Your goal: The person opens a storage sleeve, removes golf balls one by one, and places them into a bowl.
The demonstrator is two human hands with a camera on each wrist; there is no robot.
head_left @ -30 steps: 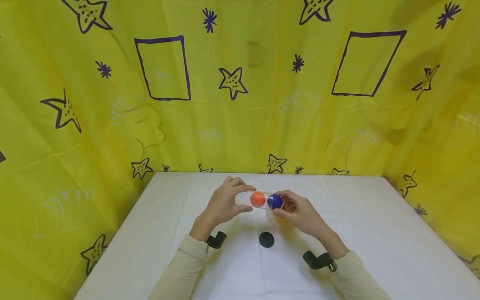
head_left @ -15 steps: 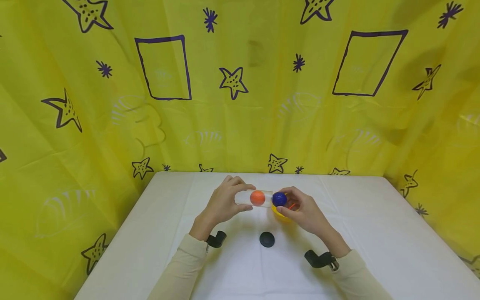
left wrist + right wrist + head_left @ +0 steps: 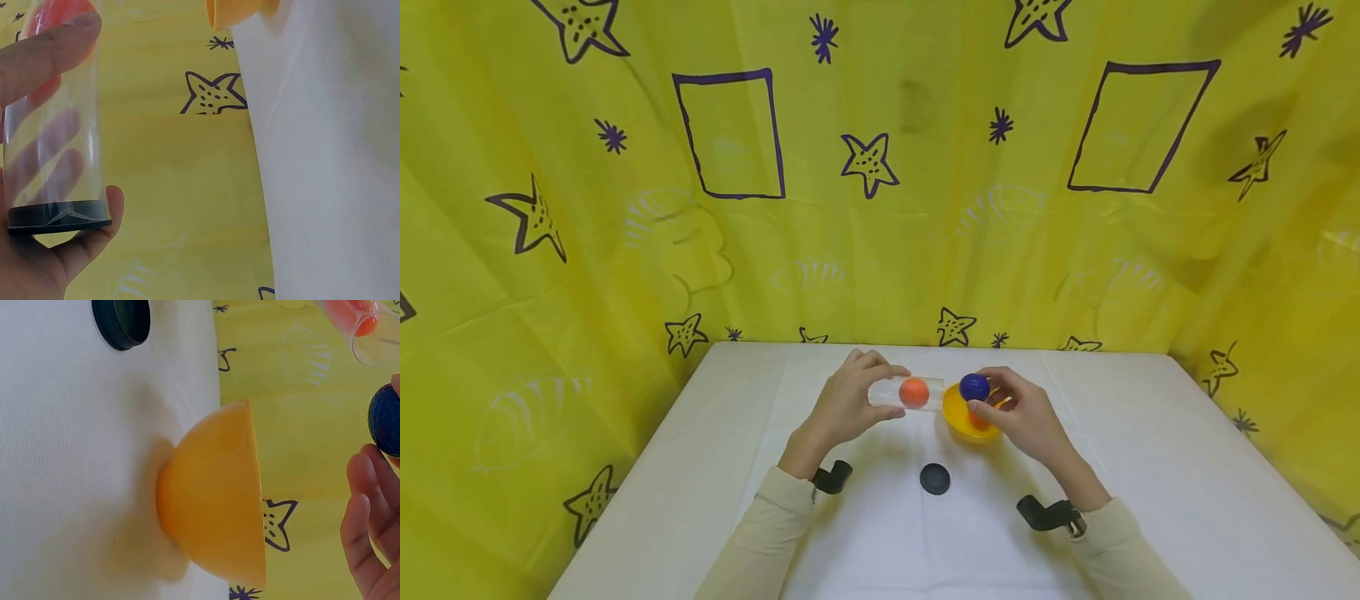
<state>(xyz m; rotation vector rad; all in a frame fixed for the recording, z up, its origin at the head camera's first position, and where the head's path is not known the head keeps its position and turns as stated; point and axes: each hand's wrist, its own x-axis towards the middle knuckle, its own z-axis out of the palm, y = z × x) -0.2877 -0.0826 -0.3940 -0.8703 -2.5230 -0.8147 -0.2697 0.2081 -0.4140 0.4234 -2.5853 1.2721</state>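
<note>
My left hand (image 3: 850, 402) grips a clear plastic tube (image 3: 886, 392) that lies level in the air, its right end uncapped. Inside the tube sits an orange ball (image 3: 914, 392). A black cap (image 3: 59, 215) closes the tube's other end, against the left palm in the left wrist view. My right hand (image 3: 1024, 413) pinches a dark blue ball (image 3: 974, 387) just right of the tube's mouth, apart from it. Below that hand stands a yellow bowl (image 3: 958, 421), with something orange (image 3: 978, 418) in it.
A loose black cap (image 3: 935, 479) lies on the white table (image 3: 880, 533) in front of the bowl. A yellow curtain (image 3: 865, 250) with drawn stars hangs behind and at both sides of the table.
The blue ball has come out of the tube's open end in my right hand and moved right, over the bowl. The left hand, tube and orange ball have hardly moved.
</note>
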